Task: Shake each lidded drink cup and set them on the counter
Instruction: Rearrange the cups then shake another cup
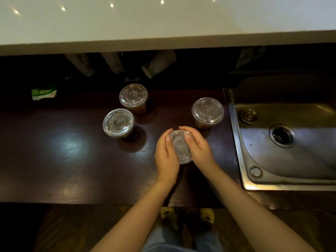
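In the head view, both hands close on one lidded drink cup, the held cup (181,146), over the middle of the dark worktop (72,160). The left hand (167,157) wraps its grip round the cup's 9 o'clock side, and the right hand (198,144) curls its grip round the 3 o'clock side, with fingertips over the far rim. Whether the cup's base touches the worktop cannot be told.

Three more lidded cups stand upright and apart. From the held cup, the right cup (207,110) is at 1 o'clock, the left cup (118,122) at 10 o'clock, and the far cup (133,96) at 11 o'clock. A steel sink (291,160) lies at 3 o'clock. A white ledge (163,24) spans 12 o'clock.
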Demonstrator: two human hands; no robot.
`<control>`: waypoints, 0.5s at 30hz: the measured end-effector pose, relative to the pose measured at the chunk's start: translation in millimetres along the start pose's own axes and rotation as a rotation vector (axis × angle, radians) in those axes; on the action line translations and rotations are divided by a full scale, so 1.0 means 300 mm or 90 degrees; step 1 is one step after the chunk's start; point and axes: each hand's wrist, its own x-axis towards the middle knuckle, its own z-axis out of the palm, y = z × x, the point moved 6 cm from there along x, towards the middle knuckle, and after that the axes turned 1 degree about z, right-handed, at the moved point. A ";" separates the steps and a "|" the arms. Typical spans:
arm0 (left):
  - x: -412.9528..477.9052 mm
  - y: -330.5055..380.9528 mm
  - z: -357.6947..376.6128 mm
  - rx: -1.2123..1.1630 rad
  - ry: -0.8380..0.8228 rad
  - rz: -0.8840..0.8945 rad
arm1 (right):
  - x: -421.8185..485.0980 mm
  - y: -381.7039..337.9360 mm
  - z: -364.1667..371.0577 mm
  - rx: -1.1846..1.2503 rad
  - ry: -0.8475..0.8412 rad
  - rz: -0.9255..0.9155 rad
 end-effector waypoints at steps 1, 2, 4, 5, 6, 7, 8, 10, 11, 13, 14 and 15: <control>0.001 -0.002 0.001 -0.001 -0.003 0.004 | 0.000 0.000 -0.001 0.003 0.001 -0.001; 0.001 -0.004 0.002 -0.004 -0.005 0.007 | 0.001 0.000 -0.001 0.007 -0.001 -0.002; 0.002 -0.007 0.004 -0.007 -0.004 0.013 | 0.003 -0.004 -0.001 0.008 -0.004 -0.007; 0.002 -0.008 0.005 -0.006 -0.005 0.014 | 0.004 -0.004 -0.001 0.008 -0.004 -0.008; 0.003 -0.008 0.006 -0.004 -0.008 0.016 | 0.004 -0.004 -0.001 0.011 -0.004 -0.007; 0.005 -0.009 0.005 -0.004 -0.011 0.019 | 0.002 -0.003 -0.001 0.016 -0.003 -0.004; 0.007 -0.005 0.004 -0.007 -0.018 0.024 | 0.000 -0.005 -0.001 0.027 0.000 0.000; 0.015 -0.003 0.006 -0.014 -0.049 0.021 | -0.006 -0.001 -0.003 0.049 0.010 0.010; 0.022 -0.001 0.008 -0.016 -0.071 0.016 | -0.011 0.002 -0.005 0.057 0.018 0.013; 0.037 0.002 0.013 -0.019 -0.126 0.004 | -0.026 0.007 -0.011 0.089 0.036 0.030; 0.045 0.006 0.017 -0.021 -0.161 0.000 | -0.035 0.009 -0.016 0.113 0.045 0.040; 0.054 0.009 0.023 -0.023 -0.199 -0.003 | -0.045 0.010 -0.023 0.134 0.055 0.047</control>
